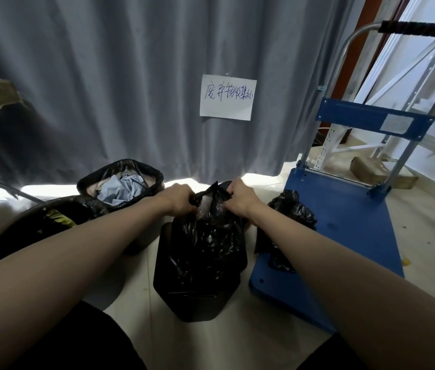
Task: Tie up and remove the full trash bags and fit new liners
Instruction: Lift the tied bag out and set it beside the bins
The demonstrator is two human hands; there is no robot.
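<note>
Head view: both hands pull the bag top tight

Head view shows two bare forearms reaching forward over a pale tiled floor (136, 276). Directly below the hands stands a black bin (195, 295), its near edge close to the person's dark clothing. A full black trash bag (208, 236) rises out of it. The left hand (180, 200) is clenched around one twisted strip of the bag's top, and the right hand (240, 200) is clenched on the other side of the gathered plastic, the two fists just apart.

To the right of the right hand, a blue cart (349, 236) lies flat on the floor, its near left edge just beside the bin. A tied black bag (291, 209) sits on the cart's left side, partly hidden by the right forearm. Open deck remains beyond it.

To the left of the left hand sits a round bin (37, 225) with a black liner, touching the left forearm in view. Beyond that stands another lined bin (120, 180) holding crumpled blue paper (123, 189). Bare floor shows between these bins and the middle one.

Behind everything hangs a grey curtain (104, 76) bearing a handwritten paper sign (228, 97).
</note>
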